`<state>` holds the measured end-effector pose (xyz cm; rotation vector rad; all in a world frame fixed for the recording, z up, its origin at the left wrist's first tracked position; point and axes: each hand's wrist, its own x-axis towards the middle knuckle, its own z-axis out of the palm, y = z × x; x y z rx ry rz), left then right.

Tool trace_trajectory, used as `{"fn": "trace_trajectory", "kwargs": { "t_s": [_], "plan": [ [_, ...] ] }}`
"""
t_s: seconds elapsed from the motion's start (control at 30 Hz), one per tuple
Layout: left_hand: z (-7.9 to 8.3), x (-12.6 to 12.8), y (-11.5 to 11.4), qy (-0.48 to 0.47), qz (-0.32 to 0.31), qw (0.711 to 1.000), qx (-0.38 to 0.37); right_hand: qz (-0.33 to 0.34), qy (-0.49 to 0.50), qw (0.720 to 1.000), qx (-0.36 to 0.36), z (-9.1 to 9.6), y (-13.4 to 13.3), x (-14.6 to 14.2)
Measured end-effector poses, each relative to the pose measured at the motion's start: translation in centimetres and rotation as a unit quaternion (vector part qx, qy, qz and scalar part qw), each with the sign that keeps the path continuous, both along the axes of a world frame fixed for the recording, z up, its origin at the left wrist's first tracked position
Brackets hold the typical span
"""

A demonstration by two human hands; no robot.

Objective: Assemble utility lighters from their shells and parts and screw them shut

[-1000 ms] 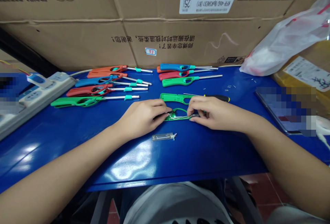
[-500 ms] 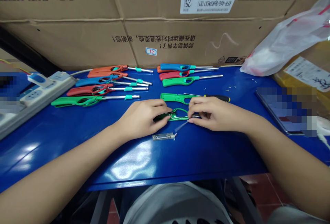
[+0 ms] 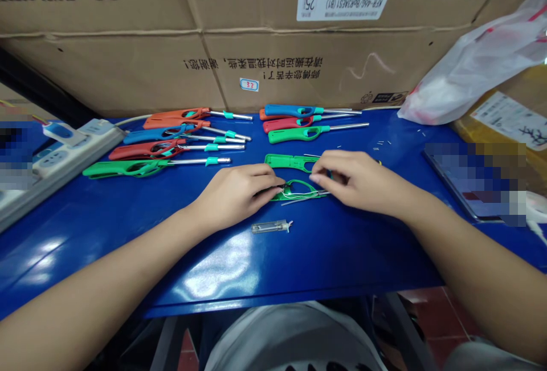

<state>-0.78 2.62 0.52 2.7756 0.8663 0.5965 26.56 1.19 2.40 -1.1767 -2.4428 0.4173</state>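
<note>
My left hand is closed around the handle end of an opened green lighter shell half, which lies on the blue table. Thin white wires run along it, and a small dark part shows at the left fingertips. Above the shell's ring, my right hand has its thumb and index finger pinched together; whatever they hold, if anything, is hidden. A thin clear tube slants out below the shell. Behind lies the other green shell half. A clear fuel tank rests nearer to me.
Several lighters with metal rods, one a green lighter, lie at left. More, including a blue lighter, lie behind. A power strip, phone, plastic bag and cardboard box surround the table. Small pins are scattered at right.
My right hand has risen slightly away from the shell's front and let go of the clear tube, which now lies against the shell. My left hand stays on the handle end.
</note>
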Motion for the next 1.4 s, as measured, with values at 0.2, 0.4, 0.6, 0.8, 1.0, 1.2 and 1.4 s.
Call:
{"fn": "trace_trajectory", "kwargs": {
  "t_s": [0.2, 0.4, 0.6, 0.8, 1.0, 1.2, 1.4],
  "plan": [
    [-0.1, 0.0, 0.0, -0.007, -0.003, 1.0, 0.002, -0.206, -0.073, 0.976, -0.016, 1.2, 0.8, 2.0],
    [0.0, 0.0, 0.0, -0.02, -0.008, 1.0, 0.005, -0.204, -0.115, 0.969, -0.084, 0.7, 0.8, 1.8],
    [0.0, 0.0, 0.0, -0.024, -0.008, 1.0, 0.007, -0.178, -0.087, 0.977, -0.078, 0.4, 0.8, 1.5],
    [0.0, 0.0, -0.2, -0.032, -0.011, 0.999, 0.001, -0.153, 0.008, 0.981, -0.115, 0.1, 0.5, 0.8],
    [-0.1, 0.2, -0.3, -0.064, -0.02, 0.997, -0.026, -0.105, 0.147, 0.967, -0.18, -1.0, -0.1, -1.1],
    [-0.3, 0.4, -0.4, -0.075, -0.015, 0.996, -0.04, -0.034, 0.152, 0.972, -0.175, -1.7, 0.1, -1.6],
    [-0.3, 0.4, -0.4, -0.084, -0.018, 0.996, -0.04, -0.009, 0.111, 0.978, -0.178, -1.5, 0.1, -1.6]
  ]
}}
